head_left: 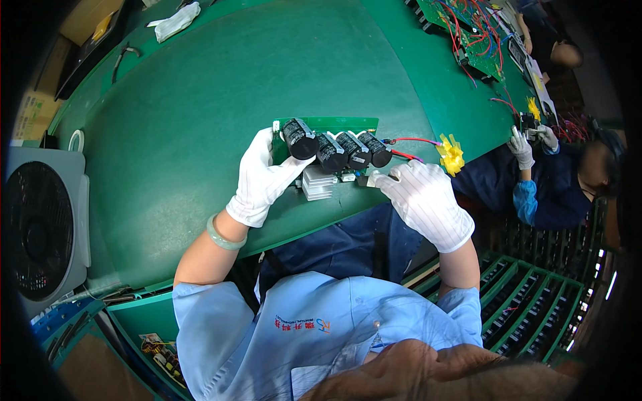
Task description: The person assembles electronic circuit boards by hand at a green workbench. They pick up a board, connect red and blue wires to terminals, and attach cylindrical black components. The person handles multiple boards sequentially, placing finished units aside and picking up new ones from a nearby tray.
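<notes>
In a white striped glove, my left hand (264, 177) is closed around the left end of a green circuit board (334, 123), its thumb beside a large black capacitor (299, 139). Several such capacitors stand in a row on the board, tilted toward me. Below them is a finned silver heatsink (318, 185). My right hand (426, 200), also gloved, is closed at the board's near right corner; a small dark piece (364, 181) shows at its fingertips, too small to name. Red wires (416, 140) run from the board's right end toward a yellow, petal-like piece (451, 155).
A green mat (187, 120) covers the table. At the left stands a grey fan (41, 224). More wired boards (468, 43) lie at the far right, and a co-worker's gloved hands (521, 147) work there. A white glove (176, 21) rests at the far left.
</notes>
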Demonstrator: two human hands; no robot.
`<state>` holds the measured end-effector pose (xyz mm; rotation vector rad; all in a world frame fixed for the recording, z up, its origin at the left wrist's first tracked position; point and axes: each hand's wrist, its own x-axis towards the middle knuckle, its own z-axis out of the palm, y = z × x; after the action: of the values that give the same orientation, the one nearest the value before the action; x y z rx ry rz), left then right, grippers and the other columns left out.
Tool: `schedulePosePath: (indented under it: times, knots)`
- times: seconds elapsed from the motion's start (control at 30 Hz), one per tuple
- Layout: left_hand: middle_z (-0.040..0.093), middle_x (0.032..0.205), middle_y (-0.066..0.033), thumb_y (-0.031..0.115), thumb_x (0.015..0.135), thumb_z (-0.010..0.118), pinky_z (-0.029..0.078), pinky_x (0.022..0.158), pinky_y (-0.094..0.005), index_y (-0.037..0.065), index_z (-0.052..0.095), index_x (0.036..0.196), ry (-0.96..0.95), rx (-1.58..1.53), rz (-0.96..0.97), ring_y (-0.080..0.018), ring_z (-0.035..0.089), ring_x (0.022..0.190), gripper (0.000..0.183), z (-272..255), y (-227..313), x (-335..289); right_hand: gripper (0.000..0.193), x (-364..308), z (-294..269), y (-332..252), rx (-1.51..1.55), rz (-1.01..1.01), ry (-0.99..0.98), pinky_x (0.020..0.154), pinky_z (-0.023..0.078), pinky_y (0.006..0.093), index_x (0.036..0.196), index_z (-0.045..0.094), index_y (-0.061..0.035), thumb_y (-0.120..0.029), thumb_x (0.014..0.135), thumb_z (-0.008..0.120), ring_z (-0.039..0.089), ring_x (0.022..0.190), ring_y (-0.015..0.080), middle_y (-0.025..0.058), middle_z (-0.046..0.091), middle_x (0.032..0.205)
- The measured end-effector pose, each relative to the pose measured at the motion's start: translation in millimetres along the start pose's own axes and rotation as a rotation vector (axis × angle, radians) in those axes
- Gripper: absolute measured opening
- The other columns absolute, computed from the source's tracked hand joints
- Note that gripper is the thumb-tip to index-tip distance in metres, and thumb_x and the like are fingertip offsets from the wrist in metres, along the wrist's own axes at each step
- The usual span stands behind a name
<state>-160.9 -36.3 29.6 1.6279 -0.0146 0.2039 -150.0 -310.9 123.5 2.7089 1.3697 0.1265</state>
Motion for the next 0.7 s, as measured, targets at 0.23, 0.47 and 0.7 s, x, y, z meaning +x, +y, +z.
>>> schedulePosePath:
  times: [0.23,0.47,0.7]
  knots:
    - [0.062,0.113,-0.0065,0.009,0.086,0.076,0.048,0.092,-0.0283,0.0,0.055,0.122,-0.036,-0.142,-0.247,-0.0121,0.058,0.103,0.043,-1,2,7,0.033,-1,11,9,0.211,0.077,0.047,0.06,0.048,0.0366,0.109,0.069,-0.0128,-0.018,0.076,0.068,0.06,0.069,0.0232,0.0044,0.057,0.076]
    - [0.062,0.112,-0.0053,0.019,0.088,0.076,0.05,0.086,-0.0264,0.0,0.056,0.122,-0.033,-0.167,-0.277,-0.0108,0.059,0.098,0.043,-4,-4,13,0.042,5,65,7,0.478,0.072,0.25,0.066,0.052,0.0374,0.114,0.066,-0.0085,-0.013,0.072,0.067,0.065,0.07,0.0253,0.0078,0.064,0.076]
    - [0.062,0.112,-0.0067,0.026,0.089,0.075,0.049,0.087,-0.0277,-0.002,0.056,0.121,-0.031,-0.049,-0.295,-0.0115,0.058,0.099,0.047,-6,-2,16,0.034,11,96,0,0.488,0.068,0.408,0.062,0.05,0.0374,0.107,0.068,-0.0081,-0.01,0.073,0.065,0.063,0.065,0.0245,0.0064,0.063,0.074]
